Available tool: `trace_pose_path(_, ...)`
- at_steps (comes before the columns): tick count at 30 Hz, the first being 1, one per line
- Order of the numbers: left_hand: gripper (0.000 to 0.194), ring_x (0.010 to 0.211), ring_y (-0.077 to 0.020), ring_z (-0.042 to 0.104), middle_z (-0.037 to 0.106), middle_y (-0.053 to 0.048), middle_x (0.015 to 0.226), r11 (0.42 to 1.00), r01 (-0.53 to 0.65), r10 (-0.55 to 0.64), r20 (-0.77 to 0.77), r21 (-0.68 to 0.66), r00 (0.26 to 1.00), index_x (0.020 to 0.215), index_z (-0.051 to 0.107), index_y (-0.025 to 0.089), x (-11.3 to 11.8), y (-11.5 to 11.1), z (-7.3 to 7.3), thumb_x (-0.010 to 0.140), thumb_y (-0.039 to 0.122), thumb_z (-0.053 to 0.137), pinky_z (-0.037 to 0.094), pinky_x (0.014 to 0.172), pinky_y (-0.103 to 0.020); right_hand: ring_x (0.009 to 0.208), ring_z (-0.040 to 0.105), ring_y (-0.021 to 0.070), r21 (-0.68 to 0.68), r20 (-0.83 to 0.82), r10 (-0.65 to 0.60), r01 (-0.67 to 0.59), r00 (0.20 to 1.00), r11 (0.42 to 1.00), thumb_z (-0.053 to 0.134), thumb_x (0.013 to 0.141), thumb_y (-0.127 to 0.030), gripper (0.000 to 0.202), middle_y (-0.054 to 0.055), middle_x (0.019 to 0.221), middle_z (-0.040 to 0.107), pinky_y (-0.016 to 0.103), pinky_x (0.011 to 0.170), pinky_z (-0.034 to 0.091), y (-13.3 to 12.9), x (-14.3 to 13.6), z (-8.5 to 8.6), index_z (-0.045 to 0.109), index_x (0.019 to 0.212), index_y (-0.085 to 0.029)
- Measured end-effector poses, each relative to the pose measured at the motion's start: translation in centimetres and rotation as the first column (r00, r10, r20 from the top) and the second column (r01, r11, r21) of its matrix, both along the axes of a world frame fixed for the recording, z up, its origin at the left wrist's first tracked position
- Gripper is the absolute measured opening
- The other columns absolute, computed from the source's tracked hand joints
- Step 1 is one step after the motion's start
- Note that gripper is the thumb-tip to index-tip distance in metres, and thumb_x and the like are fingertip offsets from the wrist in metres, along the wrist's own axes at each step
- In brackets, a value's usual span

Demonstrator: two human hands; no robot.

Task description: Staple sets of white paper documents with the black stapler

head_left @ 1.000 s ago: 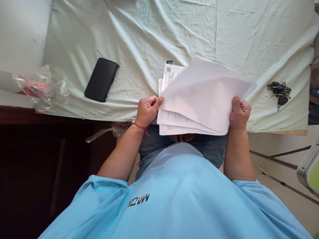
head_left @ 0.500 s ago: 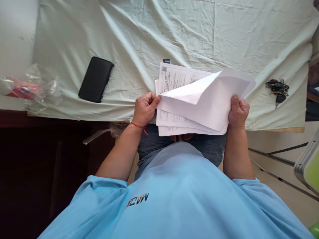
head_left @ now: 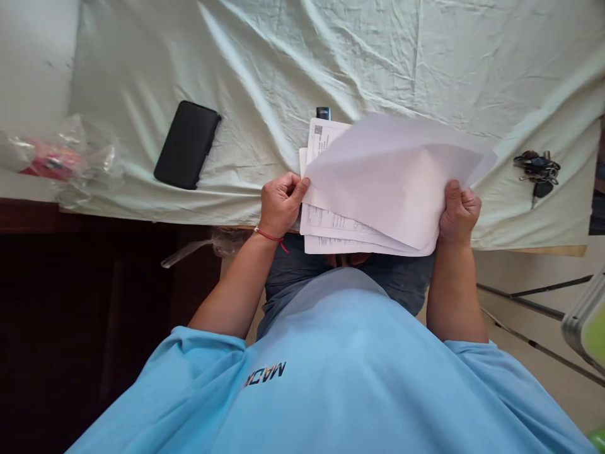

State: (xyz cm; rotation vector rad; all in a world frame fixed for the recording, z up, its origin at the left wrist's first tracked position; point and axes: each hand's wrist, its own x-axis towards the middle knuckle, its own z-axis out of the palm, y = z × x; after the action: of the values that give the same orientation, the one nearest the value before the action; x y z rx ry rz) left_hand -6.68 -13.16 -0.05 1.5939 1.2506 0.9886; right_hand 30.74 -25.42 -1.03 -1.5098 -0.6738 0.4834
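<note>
A loose stack of printed papers [head_left: 331,243] lies at the table's front edge and overhangs it toward my lap. Over the stack a blank white sheet [head_left: 368,183] is raised and curved, covering most of the print. My left hand [head_left: 283,198] pinches the sheet's left corner between thumb and fingers. On the right side, my right hand [head_left: 458,211] grips the papers' edge with the thumb on top; its fingers are partly hidden underneath. Behind the stack's top edge a small dark object [head_left: 324,113] shows in part; I cannot tell its kind.
The table wears a wrinkled pale green cloth [head_left: 265,57]. A black phone [head_left: 188,145] lies to the left, near a clear plastic bag [head_left: 89,157] with something red in it. A bunch of keys [head_left: 537,170] rests on the right. Metal legs [head_left: 520,299] stand at lower right.
The blank sheet's folded-up flap has opened out and spread away from me, covering more of the printed page. Both hands keep their grip. The whole view has shifted slightly.
</note>
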Motion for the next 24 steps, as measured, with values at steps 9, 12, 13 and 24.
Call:
trace_pose_path(9,0.057,0.064,-0.0134,0.043,0.058,0.002,0.069,0.997,0.049,-0.044,0.085,-0.058,0.995,0.081,0.068,0.024,-0.6,0.0,-0.7,0.095,0.075,0.089,0.033,0.061,-0.032,0.106,0.077,0.0234,0.012,-0.021,-0.005,0.006,1.0,1.0,0.098,0.092,-0.069,0.045,0.004,0.096,0.084,0.044,0.109,0.069,0.1,0.1,0.0,0.081,0.089,-0.026)
trace_pose_path(12,0.046,0.066,-0.014,0.05,0.063,0.001,0.074,0.994,0.072,-0.059,0.147,-0.083,0.987,0.086,0.071,0.024,-0.7,0.0,-1.0,0.089,0.065,0.092,0.037,0.062,-0.03,0.106,0.078,0.0241,0.017,-0.038,-0.006,0.007,0.999,1.0,0.099,0.088,-0.071,0.048,0.003,0.094,0.084,0.045,0.109,0.07,0.2,0.0,0.0,0.081,0.086,-0.026)
trace_pose_path(13,0.043,0.067,-0.0143,0.052,0.065,0.0,0.075,0.993,0.076,-0.061,0.163,-0.088,0.985,0.087,0.072,0.024,-0.7,0.0,-1.1,0.087,0.061,0.093,0.038,0.063,-0.03,0.106,0.079,0.024,0.018,-0.04,-0.007,0.008,0.999,1.0,0.099,0.088,-0.07,0.048,0.004,0.095,0.084,0.044,0.109,0.07,0.2,0.0,0.0,0.08,0.086,-0.026)
trace_pose_path(24,0.054,0.066,-0.0136,0.047,0.06,0.002,0.07,1.0,0.003,-0.002,0.053,-0.025,0.999,0.082,0.069,0.024,-0.4,-0.4,-0.8,0.098,0.073,0.084,0.036,0.063,-0.031,0.097,0.079,0.0257,0.027,-0.1,0.0,0.003,0.995,1.0,0.107,0.077,-0.063,0.046,0.008,0.102,0.089,0.047,0.094,0.073,-0.1,0.3,-0.2,0.087,0.092,-0.024)
